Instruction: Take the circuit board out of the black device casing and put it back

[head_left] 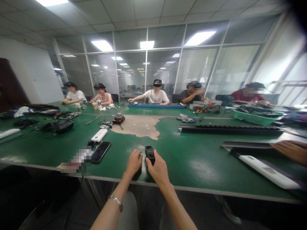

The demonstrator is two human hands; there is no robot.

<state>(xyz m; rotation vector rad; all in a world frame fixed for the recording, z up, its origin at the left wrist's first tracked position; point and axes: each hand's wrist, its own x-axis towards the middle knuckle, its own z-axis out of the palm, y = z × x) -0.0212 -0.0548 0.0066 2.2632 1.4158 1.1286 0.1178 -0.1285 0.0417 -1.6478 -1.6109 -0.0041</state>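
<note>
A small black device (149,152) stands on the green table (187,153) near its front edge. My right hand (157,166) is wrapped round the device's right and near side, thumb in front. To the left of it, my left hand (134,162) rests at the table with its fingers curled together. A narrow gap separates that hand from the device, and whatever its fingers may hold is hidden. A black phone (101,152) and a white power bank (99,135) lie further left.
A tan patch (136,126) spreads over the table ahead, beside a reddish-black part (118,118). Black rails (230,129), a green basket (257,118) and another person's hand (291,151) are at the right. Several people sit across the table.
</note>
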